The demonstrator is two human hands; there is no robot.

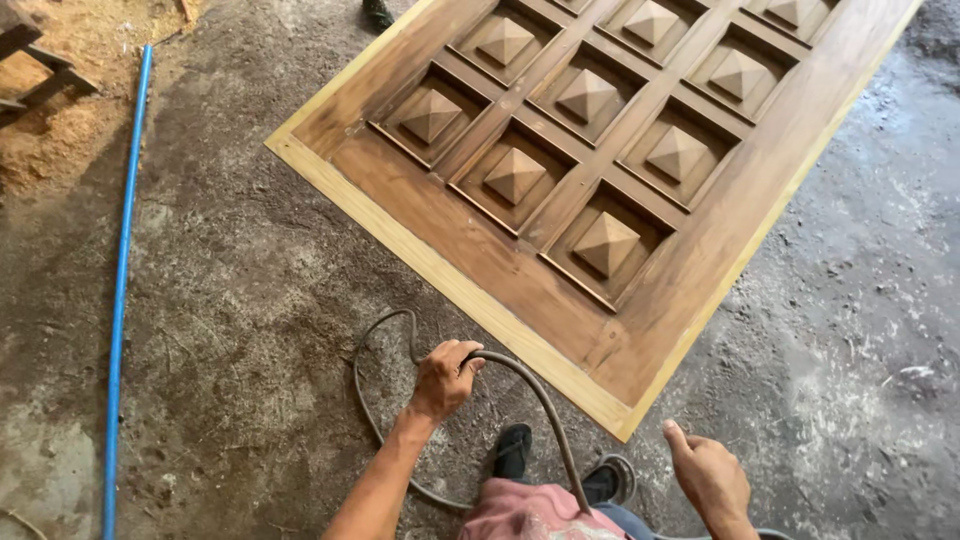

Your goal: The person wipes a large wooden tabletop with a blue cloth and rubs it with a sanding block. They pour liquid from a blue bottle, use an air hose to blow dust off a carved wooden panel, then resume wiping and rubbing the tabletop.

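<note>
Left hand [443,378] fingers closed round the grey hose [540,400]; right hand [708,475] loosely open, empty, near the panelled wooden door [600,170].

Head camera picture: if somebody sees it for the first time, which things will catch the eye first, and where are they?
A large wooden door with raised pyramid panels fills the upper right, lying flat above the grey concrete floor. Below it, at the centre bottom, the left hand grips a dark hose that loops over the floor, while the right hand is empty near the door's corner. A long blue pipe runs along the left edge.
</note>
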